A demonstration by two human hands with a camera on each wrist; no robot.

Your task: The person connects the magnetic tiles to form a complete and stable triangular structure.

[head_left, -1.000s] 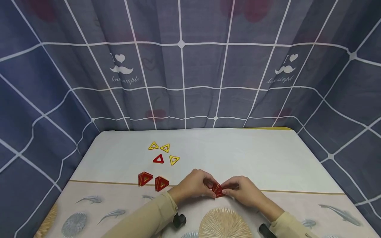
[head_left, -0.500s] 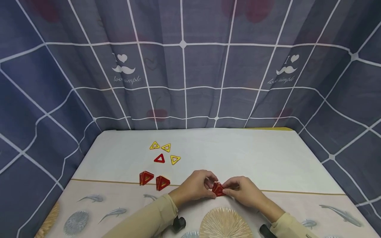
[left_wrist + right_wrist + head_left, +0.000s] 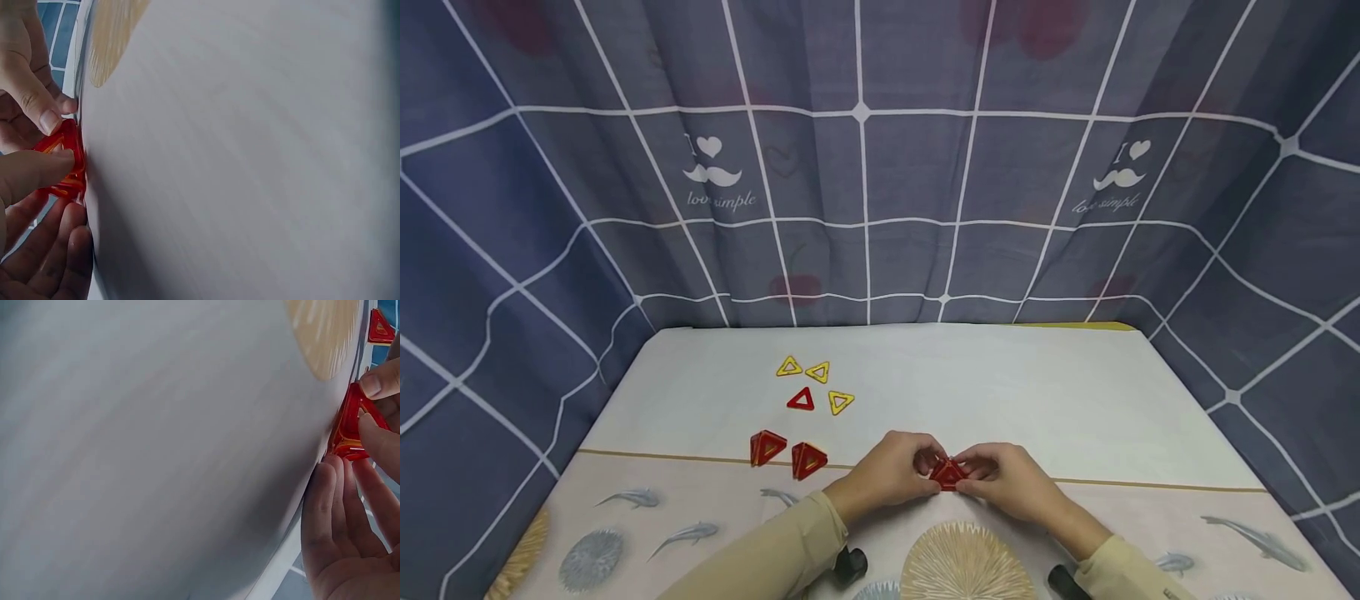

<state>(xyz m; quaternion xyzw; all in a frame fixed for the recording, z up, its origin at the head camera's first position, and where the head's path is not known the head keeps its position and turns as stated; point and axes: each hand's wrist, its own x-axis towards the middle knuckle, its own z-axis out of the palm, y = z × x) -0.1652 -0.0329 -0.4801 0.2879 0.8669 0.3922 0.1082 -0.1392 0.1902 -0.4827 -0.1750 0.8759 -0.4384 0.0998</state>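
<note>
A small red pyramid (image 3: 948, 475) built from see-through triangular tiles stands on the tablecloth between both hands. My left hand (image 3: 895, 468) pinches its left side between thumb and fingers. From the right, my right hand (image 3: 1017, 482) holds it the same way. In the left wrist view, the left thumb presses on one face of the red pyramid (image 3: 76, 144), with the fingers below it. In the right wrist view, the right thumb lies on a face of the pyramid (image 3: 355, 403) and the fingertips support its lower edge. Part of the pyramid is hidden by the fingers.
Two similar red pyramids (image 3: 767, 448) (image 3: 808, 461) stand left of the hands. Behind them lie a loose red triangle tile (image 3: 801, 400) and several yellow triangle tiles (image 3: 841, 402). A blue checked curtain (image 3: 902, 183) surrounds the white table (image 3: 1037, 392) at the back and sides.
The red pyramid has turned a little, so one face now points toward me. The left fingers have closed in on it. The other tiles and pyramids stay put.
</note>
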